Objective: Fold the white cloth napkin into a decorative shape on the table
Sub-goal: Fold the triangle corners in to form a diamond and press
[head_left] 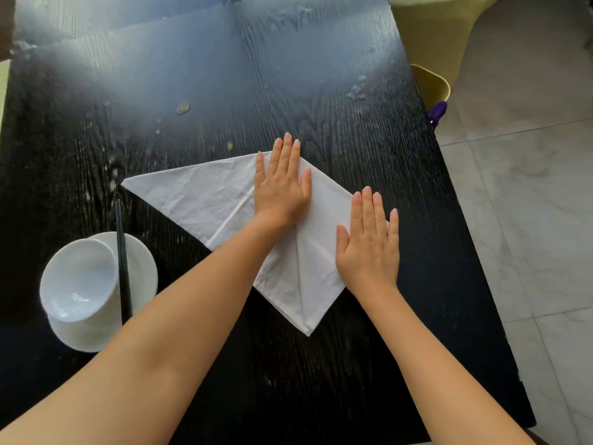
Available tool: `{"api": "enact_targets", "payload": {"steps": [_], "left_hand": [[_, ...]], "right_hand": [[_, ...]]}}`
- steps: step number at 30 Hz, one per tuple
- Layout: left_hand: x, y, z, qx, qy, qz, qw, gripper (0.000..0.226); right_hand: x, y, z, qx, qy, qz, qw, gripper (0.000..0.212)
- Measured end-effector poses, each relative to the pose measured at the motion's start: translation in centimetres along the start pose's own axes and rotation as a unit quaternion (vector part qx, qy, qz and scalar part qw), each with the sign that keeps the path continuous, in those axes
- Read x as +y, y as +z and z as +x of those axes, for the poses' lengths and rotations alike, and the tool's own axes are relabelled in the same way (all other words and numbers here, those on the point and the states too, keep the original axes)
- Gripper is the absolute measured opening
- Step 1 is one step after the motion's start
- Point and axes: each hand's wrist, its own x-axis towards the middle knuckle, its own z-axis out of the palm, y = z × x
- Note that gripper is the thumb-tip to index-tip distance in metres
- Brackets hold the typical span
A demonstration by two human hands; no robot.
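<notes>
The left hand [282, 184] lay flat, fingers spread wide, on the upper middle of the white cloth napkin [199, 194], while the right hand [369, 245] pressed open-palmed on its right edge, neither gripping anything. The napkin sat partly folded at the centre of the dark wood-grain table [224, 75], one point reaching left and another toward the bottom. At lower left, black chopsticks [123, 261] rested across a white saucer [141, 268] beside a tilted white bowl [77, 281].

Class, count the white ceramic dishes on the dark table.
2, both at the table's near left: a tilted white bowl resting on a white saucer, with black chopsticks across them. None seem hidden.
</notes>
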Motion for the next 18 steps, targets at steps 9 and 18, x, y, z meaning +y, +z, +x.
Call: {"api": "enact_targets", "payload": {"steps": [9,18], "left_hand": [[0.0,-0.4,0.1,-0.018,0.013,0.011,1.000,0.056],[-8.2,-3.4,3.0,-0.055,-0.070,0.004,0.996,0.056]], "right_hand": [[-4.1,1.1,-0.6,-0.013,-0.090,0.034,0.995,0.075],[-3.1,-2.3,-0.1,0.033,-0.086,0.119,0.989,0.053]]}}
